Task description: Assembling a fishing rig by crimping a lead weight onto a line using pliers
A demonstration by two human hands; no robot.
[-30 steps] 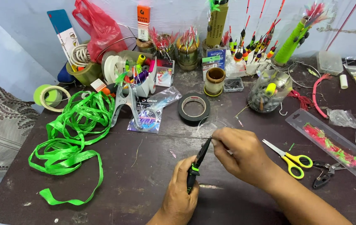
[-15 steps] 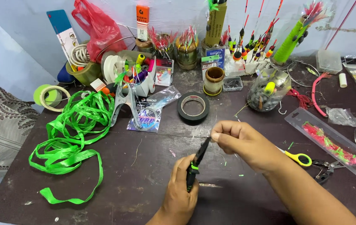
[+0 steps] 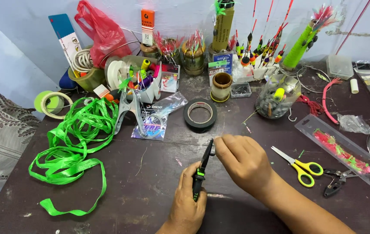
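— Surface?
— Dark scuffed table (image 3: 107, 190) against a pale blue wall (image 3: 16, 56), green ribbon (image 3: 74, 143) left.
— Hands?
— Left hand (image 3: 187, 203) clenches black pliers (image 3: 201, 173) mid-table; right hand (image 3: 243, 160) fingertips pinched together at their tip.

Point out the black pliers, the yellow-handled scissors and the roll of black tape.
black pliers (image 3: 203, 167): head view, on the shaft above the grip.
yellow-handled scissors (image 3: 301, 170): head view, on a yellow handle.
roll of black tape (image 3: 190, 117): head view, on the left rim.

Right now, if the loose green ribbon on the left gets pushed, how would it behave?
The green ribbon lies in slack, tangled loops, so it is probably floppy and would bunch rather than slide whole. It looks thin and flat, likely very light. One loop lies beside the metal clamp, so it might snag.
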